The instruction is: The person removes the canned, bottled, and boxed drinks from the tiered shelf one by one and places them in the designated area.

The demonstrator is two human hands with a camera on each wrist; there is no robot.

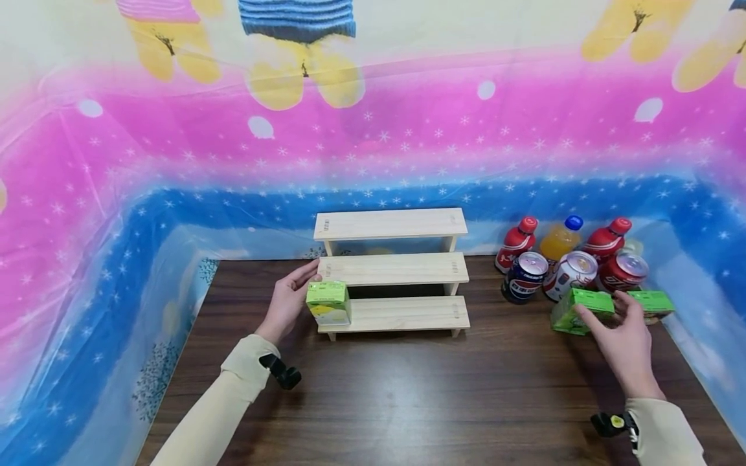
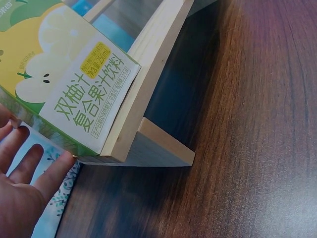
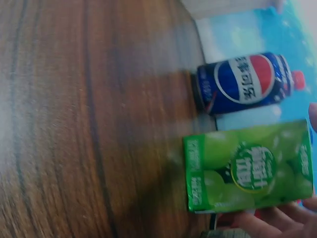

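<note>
On the left end of the lowest step of a wooden three-step shelf (image 1: 402,315) stands a green-and-yellow juice box (image 1: 329,305). My left hand (image 1: 283,307) is at that box's left side, its fingers extended; in the left wrist view the fingertips lie right at the carton's edge. At the right, my right hand (image 1: 626,346) grips a green juice box (image 3: 247,168) with grapes printed on it, thumb on one side and fingers on the other. Another green-topped box (image 1: 651,301) stands just right of these fingers, partly covered by them.
Behind the right hand stand a dark blue Pepsi can (image 1: 524,278), a white can (image 1: 571,275) and a red can (image 1: 623,270). Farther back are red-capped bottles (image 1: 515,244) and an orange drink bottle (image 1: 559,243). A patterned cloth (image 1: 373,142) surrounds the brown table (image 1: 402,401).
</note>
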